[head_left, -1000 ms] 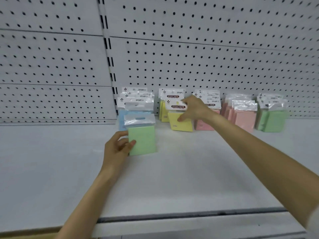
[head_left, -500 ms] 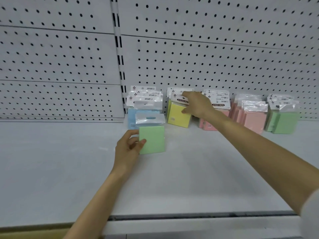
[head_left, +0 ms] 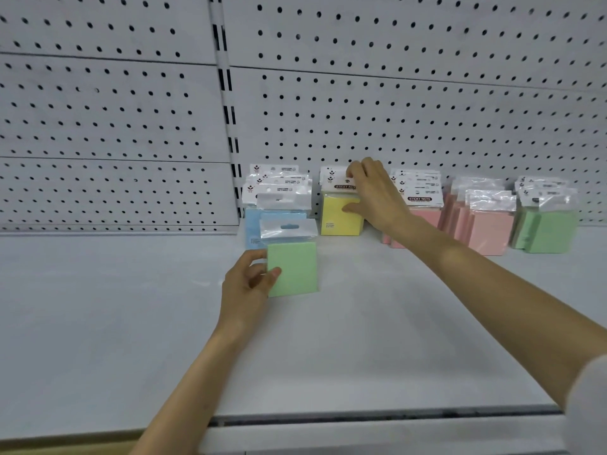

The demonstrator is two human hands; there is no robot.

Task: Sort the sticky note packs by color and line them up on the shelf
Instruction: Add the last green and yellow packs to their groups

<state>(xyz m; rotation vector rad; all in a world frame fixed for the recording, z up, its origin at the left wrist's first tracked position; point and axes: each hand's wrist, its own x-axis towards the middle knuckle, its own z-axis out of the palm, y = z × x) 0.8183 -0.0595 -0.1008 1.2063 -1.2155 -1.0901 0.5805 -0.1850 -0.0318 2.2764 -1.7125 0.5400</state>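
Sticky note packs stand in rows against the pegboard: blue packs (head_left: 259,221), yellow packs (head_left: 338,218), pink packs (head_left: 489,231), more pink behind my forearm, and green packs (head_left: 548,231) at the far right. My left hand (head_left: 246,287) grips a loose green pack (head_left: 292,267) by its left edge, upright on the shelf in front of the blue row. My right hand (head_left: 374,195) rests on the front yellow pack, thumb on its face and fingers over its header card.
The white shelf (head_left: 131,323) stretches wide to the left and toward me, ending at a front lip (head_left: 377,418). A white pegboard wall (head_left: 361,110) with a slotted upright (head_left: 226,103) closes the back.
My right hand has pushed the yellow pack back upright against its row. The green pack in my left hand has barely shifted. The camera has moved closer.
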